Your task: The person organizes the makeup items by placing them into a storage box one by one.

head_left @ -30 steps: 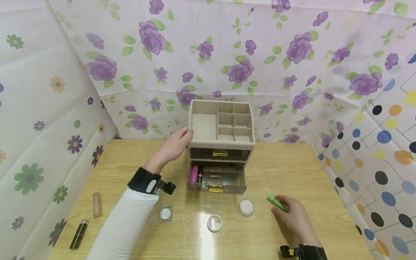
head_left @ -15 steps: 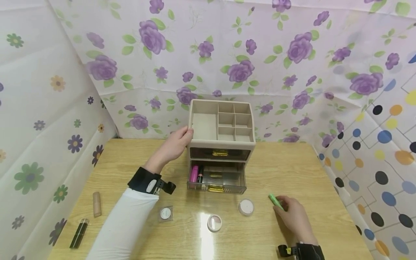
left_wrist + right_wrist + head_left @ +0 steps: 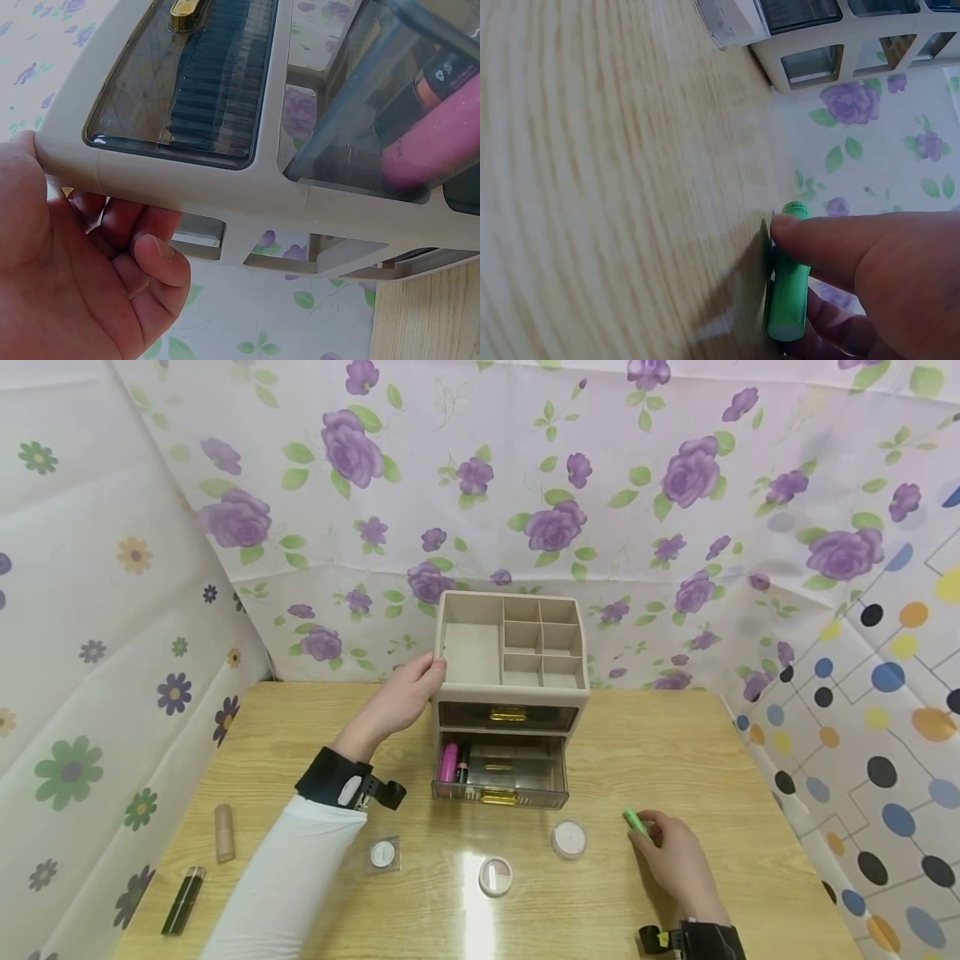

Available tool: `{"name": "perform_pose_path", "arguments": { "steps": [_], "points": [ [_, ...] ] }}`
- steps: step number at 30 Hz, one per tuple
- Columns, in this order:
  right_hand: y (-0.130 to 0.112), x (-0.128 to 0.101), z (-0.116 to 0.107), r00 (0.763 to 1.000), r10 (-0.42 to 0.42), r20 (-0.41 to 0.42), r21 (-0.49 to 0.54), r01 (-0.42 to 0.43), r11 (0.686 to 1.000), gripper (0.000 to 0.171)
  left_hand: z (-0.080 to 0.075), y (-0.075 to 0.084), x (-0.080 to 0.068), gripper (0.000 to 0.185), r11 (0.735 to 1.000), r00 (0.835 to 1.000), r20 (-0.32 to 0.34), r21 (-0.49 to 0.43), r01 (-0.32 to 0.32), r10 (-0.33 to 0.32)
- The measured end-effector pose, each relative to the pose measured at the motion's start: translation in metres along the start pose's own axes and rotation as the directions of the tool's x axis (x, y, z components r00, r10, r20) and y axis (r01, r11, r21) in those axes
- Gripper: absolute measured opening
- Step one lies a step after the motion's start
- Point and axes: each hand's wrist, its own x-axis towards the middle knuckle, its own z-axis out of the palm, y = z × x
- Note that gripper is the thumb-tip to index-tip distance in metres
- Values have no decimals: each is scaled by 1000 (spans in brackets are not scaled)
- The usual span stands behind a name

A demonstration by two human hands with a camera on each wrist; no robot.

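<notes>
A beige makeup organizer [image 3: 512, 692] with open compartments on top stands at the back of the table. My left hand [image 3: 401, 700] grips its left side; in the left wrist view the fingers [image 3: 161, 262] curl at the side wall. Its lower drawer [image 3: 525, 770] is pulled out, with a pink tube [image 3: 448, 762] and a dark tube [image 3: 462, 764] lying at the left inside. At the right, my right hand [image 3: 681, 862] pinches a small green cylindrical tube [image 3: 787, 300] between thumb and fingers, just over or on the table; whether it touches, I cannot tell.
Round white-topped container [image 3: 568, 839], round compact [image 3: 495, 876] and small square clear case [image 3: 383, 854] lie before the organizer. A beige tube [image 3: 223, 832] and a black tube with a clear end [image 3: 183, 900] lie at the left. Patterned cloth [image 3: 555, 527] hangs behind.
The green tube has turned in my right hand, its exposed end shifting slightly right and less of it showing. My left hand and the organizer stay put.
</notes>
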Motion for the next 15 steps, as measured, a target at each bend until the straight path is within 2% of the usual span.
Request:
{"name": "perform_pose_path", "arguments": {
  "steps": [10, 15],
  "points": [
    [3, 2, 1, 999, -31, 26, -2, 31, 1000, 48, 0, -1, -1, 41, 1000, 1000, -5, 0, 4, -4],
    [5, 3, -1, 999, 1, 36, 34, -2, 999, 52, -1, -1, -1, 44, 1000, 1000, 2, 4, 6, -6]
  ]
}}
